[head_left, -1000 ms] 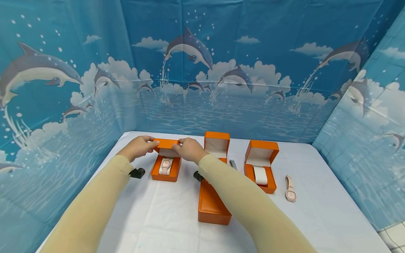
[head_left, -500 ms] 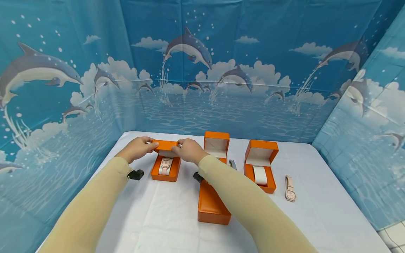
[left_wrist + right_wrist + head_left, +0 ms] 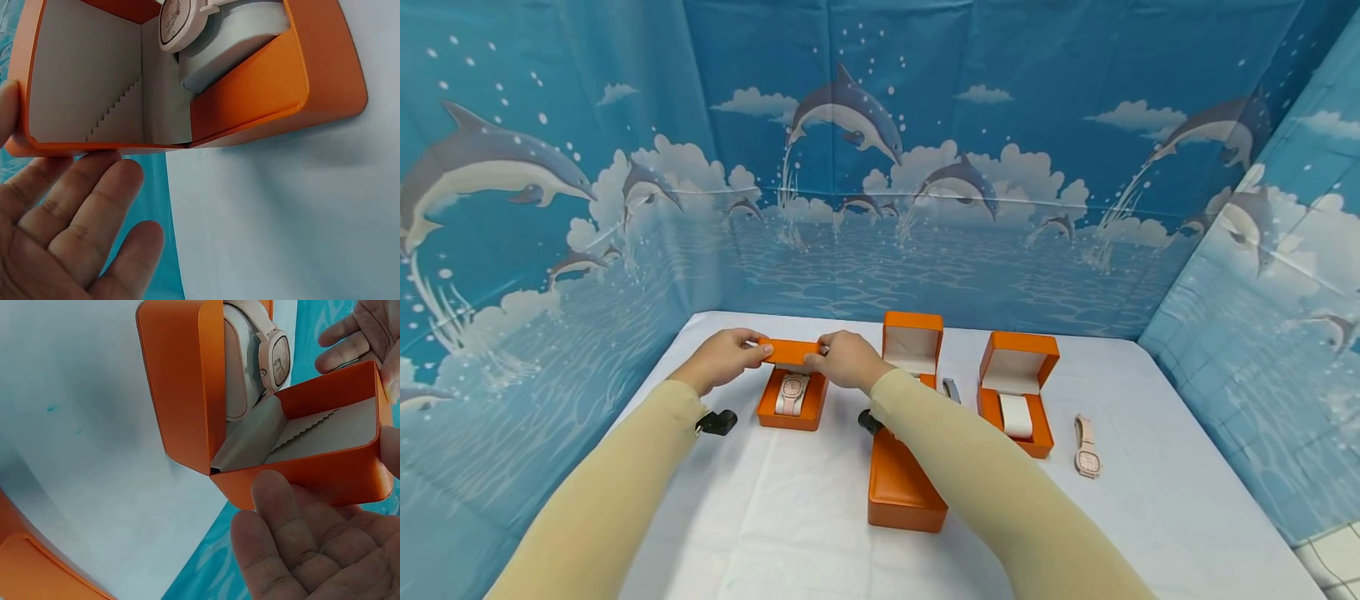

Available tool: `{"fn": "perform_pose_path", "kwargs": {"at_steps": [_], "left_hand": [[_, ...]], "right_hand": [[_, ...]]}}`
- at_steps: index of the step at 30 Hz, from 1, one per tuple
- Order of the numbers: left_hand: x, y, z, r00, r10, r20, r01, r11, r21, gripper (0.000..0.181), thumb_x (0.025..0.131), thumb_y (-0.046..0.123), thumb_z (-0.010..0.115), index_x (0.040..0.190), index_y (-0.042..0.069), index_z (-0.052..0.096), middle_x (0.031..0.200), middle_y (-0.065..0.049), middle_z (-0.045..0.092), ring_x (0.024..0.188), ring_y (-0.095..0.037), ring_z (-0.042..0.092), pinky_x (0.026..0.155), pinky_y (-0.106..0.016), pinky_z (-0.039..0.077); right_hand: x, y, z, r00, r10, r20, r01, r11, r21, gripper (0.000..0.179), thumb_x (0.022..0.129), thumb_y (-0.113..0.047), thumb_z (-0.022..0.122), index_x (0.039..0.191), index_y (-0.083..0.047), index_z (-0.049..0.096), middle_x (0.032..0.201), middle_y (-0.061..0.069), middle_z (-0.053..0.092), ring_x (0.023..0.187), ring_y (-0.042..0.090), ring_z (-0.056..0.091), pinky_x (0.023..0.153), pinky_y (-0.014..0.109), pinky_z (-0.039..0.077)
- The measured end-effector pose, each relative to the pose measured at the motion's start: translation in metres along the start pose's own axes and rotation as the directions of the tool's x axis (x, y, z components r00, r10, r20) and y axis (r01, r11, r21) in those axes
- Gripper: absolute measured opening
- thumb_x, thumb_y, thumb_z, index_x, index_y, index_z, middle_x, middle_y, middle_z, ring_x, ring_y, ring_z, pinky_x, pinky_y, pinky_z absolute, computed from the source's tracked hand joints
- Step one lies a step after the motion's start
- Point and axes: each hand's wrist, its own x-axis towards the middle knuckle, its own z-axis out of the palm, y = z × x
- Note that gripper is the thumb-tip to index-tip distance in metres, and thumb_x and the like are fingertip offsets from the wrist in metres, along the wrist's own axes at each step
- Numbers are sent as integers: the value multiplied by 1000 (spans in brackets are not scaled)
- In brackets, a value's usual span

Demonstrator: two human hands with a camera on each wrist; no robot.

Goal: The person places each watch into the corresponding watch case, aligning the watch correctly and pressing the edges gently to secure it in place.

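Note:
An orange watch box stands at the left of the table with its lid partly raised. On the white cushion inside sits a pink wristwatch. My left hand holds the lid's left corner, the thumb on its front edge and several fingers along its side. At the opposite corner my right hand grips the lid the same way, its thumb at the edge and fingertips beneath the side in the right wrist view. The box's pale lining faces the left wrist camera.
Right of my hands stands another open orange box, partly behind my right sleeve, with a closed-looking orange box nearer. Farther right are an open box with a white cushion and a loose pink watch. A grey strap shows between boxes.
Both hands have tilted the lid forward and down, so less of its inside shows. The box base and the watch in it have stayed in place.

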Motion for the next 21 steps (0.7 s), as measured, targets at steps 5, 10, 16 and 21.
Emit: {"fn": "perform_pose_path", "kwargs": {"at_steps": [5,10,16,21], "left_hand": [[-2,-2,3,1000,-5,-6,5,1000,-5,65,106,51,59,154,7,50,139,-21,68,129,-39,64,114,-62,46],[-5,-3,3,1000,4,-12,-4,1000,-8,63,107,48,59,154,7,50,138,-20,68,129,-39,64,114,-62,46],[-5,-3,4,1000,0,-9,0,1000,-27,62,106,46,61,154,7,50,139,-19,68,130,-40,64,115,-62,45],[-6,-4,5,1000,5,-6,-5,999,-43,62,106,44,62,154,7,50,139,-19,68,130,-40,64,116,-62,45]], "right_hand": [[-2,0,0,1000,-18,9,18,1000,-3,54,106,-44,61,150,-13,59,148,7,64,134,23,63,112,42,52],[-2,0,1,1000,-21,13,21,1000,-1,55,106,-43,63,152,-12,58,149,8,64,136,24,61,114,42,51],[-2,0,1,1000,-18,13,18,1000,-3,57,104,-43,66,151,-12,59,148,8,64,133,24,62,113,42,52],[-2,-1,1,1000,-16,12,16,1000,-15,56,103,-43,68,150,-12,61,145,8,66,129,23,64,111,41,53]]}}
